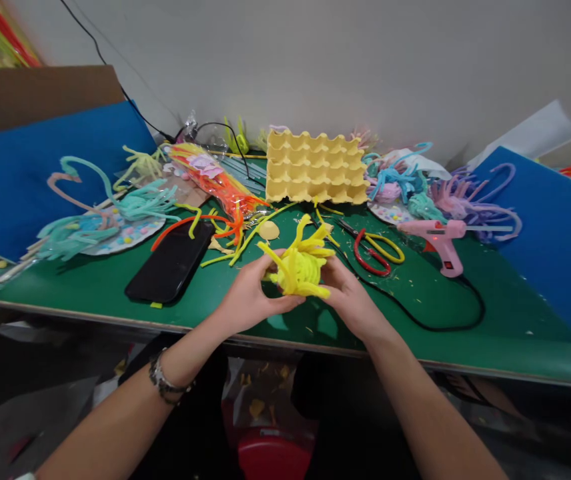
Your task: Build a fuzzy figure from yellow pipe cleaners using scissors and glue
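Note:
A bundle of yellow pipe cleaners (299,264), bent into a spiky ball, is held over the near part of the green table (515,320). My left hand (248,297) grips its left side, fingers curled round it. On the bundle's right side my right hand (348,293) pinches it. Loose yellow and orange pipe cleaners (225,230) lie just beyond the hands.
A black phone (171,263) lies left of the hands. Red-and-yellow scissors (375,252) and a pink glue gun (440,241) with its black cord lie to the right. A yellow egg tray (315,167) stands behind. Pastel pipe-cleaner crafts (110,217) and blue sheets (555,233) flank the table.

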A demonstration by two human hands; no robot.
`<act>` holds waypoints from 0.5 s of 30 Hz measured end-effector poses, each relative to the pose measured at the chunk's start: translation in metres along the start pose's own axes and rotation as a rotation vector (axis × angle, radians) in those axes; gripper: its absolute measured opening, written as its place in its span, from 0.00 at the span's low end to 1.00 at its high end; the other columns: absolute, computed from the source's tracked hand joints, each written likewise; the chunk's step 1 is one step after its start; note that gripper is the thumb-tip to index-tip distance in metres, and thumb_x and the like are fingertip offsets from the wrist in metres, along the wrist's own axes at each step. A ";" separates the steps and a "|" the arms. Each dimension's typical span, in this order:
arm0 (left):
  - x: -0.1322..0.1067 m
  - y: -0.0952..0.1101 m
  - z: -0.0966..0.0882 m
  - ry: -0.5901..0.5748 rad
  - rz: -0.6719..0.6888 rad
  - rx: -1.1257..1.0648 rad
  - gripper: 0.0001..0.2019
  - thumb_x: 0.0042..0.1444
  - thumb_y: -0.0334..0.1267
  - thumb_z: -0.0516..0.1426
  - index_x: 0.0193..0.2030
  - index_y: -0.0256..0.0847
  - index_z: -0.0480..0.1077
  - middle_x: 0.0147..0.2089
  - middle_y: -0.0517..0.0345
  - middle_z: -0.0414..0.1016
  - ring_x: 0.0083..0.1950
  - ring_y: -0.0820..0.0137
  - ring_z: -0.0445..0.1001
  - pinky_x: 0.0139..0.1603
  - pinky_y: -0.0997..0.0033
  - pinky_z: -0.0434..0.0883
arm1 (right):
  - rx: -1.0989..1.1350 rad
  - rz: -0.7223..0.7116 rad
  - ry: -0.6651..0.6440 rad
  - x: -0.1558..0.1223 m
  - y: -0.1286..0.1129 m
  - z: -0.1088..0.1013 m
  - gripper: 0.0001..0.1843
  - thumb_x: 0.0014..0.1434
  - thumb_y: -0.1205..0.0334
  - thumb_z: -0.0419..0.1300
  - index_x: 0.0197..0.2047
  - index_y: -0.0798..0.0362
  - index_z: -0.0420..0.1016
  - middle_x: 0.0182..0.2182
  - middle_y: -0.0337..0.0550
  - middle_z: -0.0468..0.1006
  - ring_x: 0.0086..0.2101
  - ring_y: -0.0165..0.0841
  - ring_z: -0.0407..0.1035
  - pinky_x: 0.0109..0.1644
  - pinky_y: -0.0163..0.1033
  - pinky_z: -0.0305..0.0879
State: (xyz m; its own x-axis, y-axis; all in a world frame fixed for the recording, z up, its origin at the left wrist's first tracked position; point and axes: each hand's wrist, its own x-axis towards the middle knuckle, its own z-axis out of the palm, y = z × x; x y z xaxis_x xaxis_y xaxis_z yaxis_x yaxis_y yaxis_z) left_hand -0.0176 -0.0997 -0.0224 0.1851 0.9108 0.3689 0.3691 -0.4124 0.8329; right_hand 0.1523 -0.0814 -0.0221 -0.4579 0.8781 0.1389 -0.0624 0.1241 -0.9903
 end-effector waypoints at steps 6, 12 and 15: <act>0.002 0.001 0.002 -0.026 -0.126 -0.062 0.18 0.42 0.43 0.60 0.39 0.36 0.67 0.35 0.53 0.77 0.35 0.65 0.75 0.35 0.68 0.72 | 0.007 0.047 -0.100 -0.002 -0.004 0.010 0.37 0.42 0.47 0.66 0.52 0.48 0.57 0.55 0.49 0.66 0.53 0.39 0.64 0.51 0.42 0.67; 0.003 0.002 0.002 -0.100 -0.141 0.037 0.14 0.43 0.42 0.57 0.36 0.37 0.66 0.35 0.54 0.76 0.33 0.67 0.75 0.32 0.69 0.71 | -0.066 0.139 0.105 0.001 -0.003 0.020 0.30 0.40 0.48 0.66 0.44 0.52 0.62 0.46 0.49 0.73 0.46 0.40 0.70 0.47 0.42 0.68; 0.003 0.002 0.000 -0.120 -0.126 0.018 0.15 0.44 0.42 0.56 0.38 0.37 0.67 0.37 0.55 0.77 0.34 0.66 0.75 0.33 0.69 0.71 | -0.113 0.130 0.162 0.001 -0.005 0.020 0.27 0.39 0.53 0.66 0.42 0.51 0.64 0.44 0.48 0.75 0.44 0.39 0.71 0.45 0.42 0.69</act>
State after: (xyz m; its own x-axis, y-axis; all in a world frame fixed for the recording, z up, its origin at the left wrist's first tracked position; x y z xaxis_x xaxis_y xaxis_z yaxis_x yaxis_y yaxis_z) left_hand -0.0160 -0.0978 -0.0198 0.2430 0.9471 0.2095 0.4121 -0.2963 0.8616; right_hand 0.1339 -0.0902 -0.0173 -0.3070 0.9516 0.0175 0.0919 0.0479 -0.9946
